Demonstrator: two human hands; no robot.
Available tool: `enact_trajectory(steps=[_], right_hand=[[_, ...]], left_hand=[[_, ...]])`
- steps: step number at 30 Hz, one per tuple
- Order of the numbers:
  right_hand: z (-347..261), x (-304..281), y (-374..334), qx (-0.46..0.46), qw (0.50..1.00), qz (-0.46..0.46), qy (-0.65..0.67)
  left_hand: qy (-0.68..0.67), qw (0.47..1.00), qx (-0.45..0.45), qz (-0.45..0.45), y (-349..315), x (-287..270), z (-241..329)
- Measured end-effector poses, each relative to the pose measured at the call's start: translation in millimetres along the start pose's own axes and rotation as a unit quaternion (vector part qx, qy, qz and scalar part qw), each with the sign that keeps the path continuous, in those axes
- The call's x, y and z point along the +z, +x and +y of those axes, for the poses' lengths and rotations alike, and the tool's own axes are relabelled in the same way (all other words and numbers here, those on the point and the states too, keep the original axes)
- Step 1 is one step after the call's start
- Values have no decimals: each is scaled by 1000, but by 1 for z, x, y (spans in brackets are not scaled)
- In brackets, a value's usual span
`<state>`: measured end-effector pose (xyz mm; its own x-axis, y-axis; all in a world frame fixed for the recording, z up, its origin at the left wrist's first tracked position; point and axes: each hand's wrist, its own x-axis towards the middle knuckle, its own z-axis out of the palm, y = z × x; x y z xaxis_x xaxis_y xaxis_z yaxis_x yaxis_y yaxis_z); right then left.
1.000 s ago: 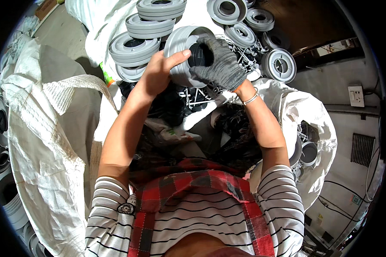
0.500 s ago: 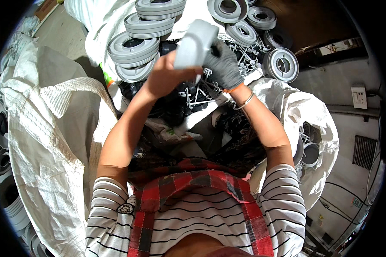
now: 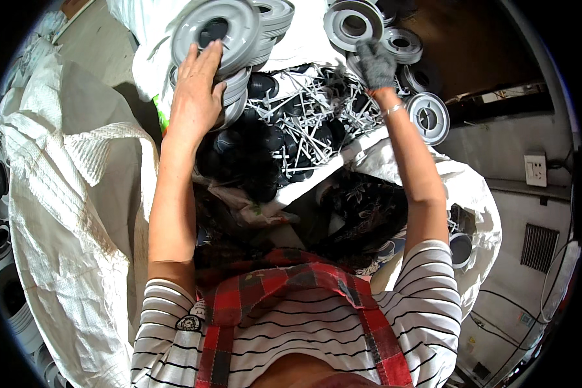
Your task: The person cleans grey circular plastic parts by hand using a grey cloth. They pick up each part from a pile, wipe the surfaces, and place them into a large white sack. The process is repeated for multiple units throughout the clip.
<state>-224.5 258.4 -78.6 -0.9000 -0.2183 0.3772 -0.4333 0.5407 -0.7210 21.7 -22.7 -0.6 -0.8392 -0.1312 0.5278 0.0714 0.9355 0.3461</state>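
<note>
- The bare left hand (image 3: 197, 90), its grip spread flat, fingers pressed on the round grey ribbed plastic wheel disc (image 3: 216, 32) topping a stack at upper left.
- The right hand (image 3: 376, 63), in a knitted grey glove, hovers with loosely curled fingers over a tangle of thin white plastic rods (image 3: 304, 123) and glossy black round caps (image 3: 252, 149).
- A coarse woven white sack (image 3: 58, 207) lies left.

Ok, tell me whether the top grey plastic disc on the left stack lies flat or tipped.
Tipped: the grey plastic disc leans under the left hand.
</note>
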Motion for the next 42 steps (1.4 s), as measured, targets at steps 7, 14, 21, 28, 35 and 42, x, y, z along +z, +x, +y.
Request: enact_trajectory(steps=[7, 14, 21, 28, 35, 42], right_hand=[[117, -1, 111, 84, 889, -142, -427], [45, -5, 62, 13, 813, -209, -544], [-61, -42, -37, -243, 923, -227, -193], [7, 14, -89, -48, 876, -389, -280], [-15, 24, -119, 84, 840, -359, -398], [-129, -32, -103, -11, 990, -136, 25]], left_hand=[[-20, 998, -41, 32, 7, 11, -7], [-89, 988, -51, 112, 6, 12, -1], [-637, 742, -210, -12, -16, 45, 54], [-619, 753, -173, -140, -22, 11, 54], [-637, 737, -198, -108, -19, 17, 55], [-697, 648, -267, -150, -23, 25, 56]])
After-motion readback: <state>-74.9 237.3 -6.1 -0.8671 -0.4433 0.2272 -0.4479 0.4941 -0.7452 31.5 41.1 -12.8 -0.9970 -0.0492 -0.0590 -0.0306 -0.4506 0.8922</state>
